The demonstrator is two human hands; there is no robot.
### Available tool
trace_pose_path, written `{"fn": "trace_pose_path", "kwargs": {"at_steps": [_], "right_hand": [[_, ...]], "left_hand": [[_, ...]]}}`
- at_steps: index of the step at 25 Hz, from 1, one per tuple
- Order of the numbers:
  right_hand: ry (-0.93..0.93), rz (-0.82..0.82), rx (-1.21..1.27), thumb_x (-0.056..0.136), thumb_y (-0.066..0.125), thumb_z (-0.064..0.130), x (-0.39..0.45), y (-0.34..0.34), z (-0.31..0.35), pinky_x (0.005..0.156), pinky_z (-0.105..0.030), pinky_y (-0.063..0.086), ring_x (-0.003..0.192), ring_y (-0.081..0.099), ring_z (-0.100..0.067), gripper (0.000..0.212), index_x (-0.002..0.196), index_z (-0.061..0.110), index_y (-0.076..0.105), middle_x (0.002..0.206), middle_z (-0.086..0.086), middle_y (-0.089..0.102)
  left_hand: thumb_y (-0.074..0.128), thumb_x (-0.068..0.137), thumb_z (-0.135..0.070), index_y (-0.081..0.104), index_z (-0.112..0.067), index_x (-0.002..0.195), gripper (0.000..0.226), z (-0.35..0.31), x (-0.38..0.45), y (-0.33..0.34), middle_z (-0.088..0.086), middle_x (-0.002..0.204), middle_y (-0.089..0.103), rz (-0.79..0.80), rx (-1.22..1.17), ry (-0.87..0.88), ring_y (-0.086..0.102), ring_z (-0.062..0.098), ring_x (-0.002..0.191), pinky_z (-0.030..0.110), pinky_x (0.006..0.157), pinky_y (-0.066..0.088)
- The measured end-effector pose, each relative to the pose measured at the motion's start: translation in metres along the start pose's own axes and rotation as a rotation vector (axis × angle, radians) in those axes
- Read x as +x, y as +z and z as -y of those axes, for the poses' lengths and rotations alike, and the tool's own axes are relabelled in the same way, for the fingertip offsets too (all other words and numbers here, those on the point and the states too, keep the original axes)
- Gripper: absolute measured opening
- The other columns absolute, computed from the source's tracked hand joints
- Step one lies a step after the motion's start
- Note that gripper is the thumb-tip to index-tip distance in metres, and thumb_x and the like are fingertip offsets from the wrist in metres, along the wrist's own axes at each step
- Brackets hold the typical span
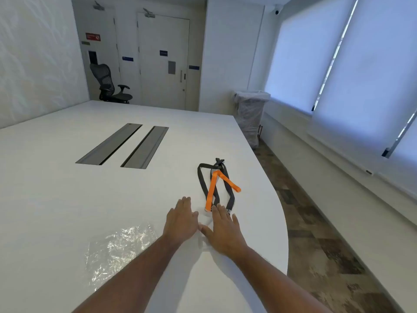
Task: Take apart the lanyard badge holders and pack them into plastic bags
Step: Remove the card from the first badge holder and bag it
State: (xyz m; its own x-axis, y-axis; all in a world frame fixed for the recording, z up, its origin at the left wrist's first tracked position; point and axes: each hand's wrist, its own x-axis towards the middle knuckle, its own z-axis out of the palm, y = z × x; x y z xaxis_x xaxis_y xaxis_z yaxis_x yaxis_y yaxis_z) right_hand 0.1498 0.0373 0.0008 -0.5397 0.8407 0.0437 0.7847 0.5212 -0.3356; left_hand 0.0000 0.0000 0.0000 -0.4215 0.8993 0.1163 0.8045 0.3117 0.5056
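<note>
White curved tabletop [112, 199] fills my view. My left hand [180, 222] and right hand [222, 231] lie flat, fingers straight and spread, gripping nothing. My right fingertips [220, 210] reach the near ends of the black and orange fabric lanyards [215, 186]. Crinkled clear plastic bags [117, 247] lie just left of my left forearm.

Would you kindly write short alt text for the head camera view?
Both hands, left and right, lie flat with straight fingers on a white table, just short of a pile of grey and orange lanyards. A clear plastic bag lies to their left.
</note>
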Motion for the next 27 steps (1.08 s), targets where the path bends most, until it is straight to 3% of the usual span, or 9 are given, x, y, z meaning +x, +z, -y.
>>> {"fn": "trace_pose_path", "kwargs": {"at_steps": [4,10,15,18,23,27], "right_hand": [[0.006,0.005,0.029,0.092,0.042,0.076,0.002,0.000,-0.001,0.126,-0.055,0.013,0.158,0.019,-0.025,0.090,0.160,0.021,0.021,0.170,0.000,0.025],[0.031,0.027,0.093,0.088,0.049,0.075,0.006,0.008,0.002,0.125,-0.057,0.021,0.152,0.031,-0.026,0.089,0.157,0.025,0.024,0.166,0.002,0.033],[0.048,0.019,0.141,0.084,0.058,0.073,0.007,0.007,0.005,0.122,-0.048,0.029,0.141,0.044,-0.022,0.087,0.153,0.025,0.032,0.154,0.004,0.046],[0.031,-0.027,0.165,0.083,0.069,0.062,0.007,0.004,0.004,0.117,-0.040,0.034,0.133,0.047,-0.018,0.080,0.148,0.026,0.037,0.144,0.006,0.051],[0.096,-0.097,0.340,0.094,0.070,0.037,0.008,-0.002,0.011,0.115,-0.041,0.040,0.136,0.049,-0.021,0.060,0.147,0.026,0.045,0.150,0.006,0.052],[0.188,-0.213,0.605,0.101,0.062,0.019,0.009,-0.020,0.018,0.101,-0.029,0.049,0.113,0.058,-0.012,0.039,0.139,0.021,0.056,0.133,0.007,0.063]], "left_hand": [[0.050,0.104,-0.031,0.039,-0.013,0.152,0.052,-0.002,-0.004,0.005,0.007,0.146,0.057,0.018,-0.051,-0.034,0.056,0.026,0.133,0.040,0.111,0.043],[0.048,0.105,-0.029,0.046,-0.012,0.146,0.044,-0.005,-0.004,0.006,0.008,0.144,0.059,0.043,-0.050,-0.037,0.054,0.028,0.134,0.041,0.109,0.044],[0.053,0.103,-0.017,0.048,-0.011,0.148,0.046,-0.003,0.008,0.010,0.010,0.146,0.058,0.045,-0.240,-0.103,0.054,0.029,0.135,0.043,0.112,0.046],[0.053,0.102,-0.008,0.053,-0.009,0.144,0.042,-0.002,0.011,0.007,0.012,0.140,0.060,-0.010,-0.315,-0.126,0.057,0.029,0.129,0.038,0.109,0.048],[0.059,0.097,-0.001,0.061,-0.010,0.137,0.041,0.000,0.012,0.001,0.012,0.132,0.062,-0.039,-0.407,-0.133,0.062,0.027,0.118,0.038,0.103,0.052],[0.061,0.098,-0.006,0.063,-0.012,0.137,0.039,-0.004,0.011,-0.009,0.008,0.131,0.066,-0.058,-0.445,-0.130,0.064,0.025,0.115,0.040,0.100,0.056]]}}
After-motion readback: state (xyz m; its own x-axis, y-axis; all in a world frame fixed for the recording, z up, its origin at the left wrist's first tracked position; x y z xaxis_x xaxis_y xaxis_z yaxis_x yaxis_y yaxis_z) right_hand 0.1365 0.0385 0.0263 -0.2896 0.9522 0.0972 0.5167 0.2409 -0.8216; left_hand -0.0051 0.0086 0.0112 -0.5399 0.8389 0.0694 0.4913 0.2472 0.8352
